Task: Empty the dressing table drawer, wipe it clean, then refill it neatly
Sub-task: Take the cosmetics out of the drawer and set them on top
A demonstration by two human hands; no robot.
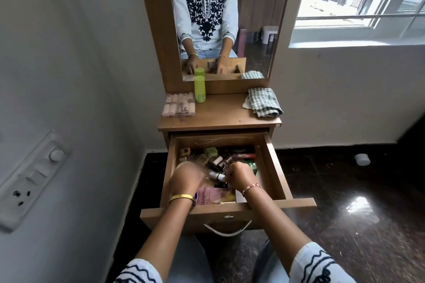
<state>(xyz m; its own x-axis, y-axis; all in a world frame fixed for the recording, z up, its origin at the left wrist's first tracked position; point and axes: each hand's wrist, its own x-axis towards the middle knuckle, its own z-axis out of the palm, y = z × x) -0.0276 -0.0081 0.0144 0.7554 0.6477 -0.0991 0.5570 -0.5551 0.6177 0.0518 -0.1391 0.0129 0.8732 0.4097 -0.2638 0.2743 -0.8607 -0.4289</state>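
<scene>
The wooden drawer (273,167) of the dressing table is pulled out and full of small cosmetics, nail polish bottles (217,162) and a pink sachet (207,195). Both my hands are inside it. My left hand (187,178) reaches down among the items on the left, blurred; what it holds is hidden. My right hand (240,176) pinches a small white-capped bottle (218,176) near the middle. On the tabletop (220,117) stand a green bottle (199,88), a clear case of lipsticks (179,104) and a folded checked cloth (263,101).
A mirror (253,18) rises behind the tabletop. A grey wall with a switchboard (30,177) is close on the left. Dark glossy floor lies to the right, with a small white lid (362,159) on it. A window is at upper right.
</scene>
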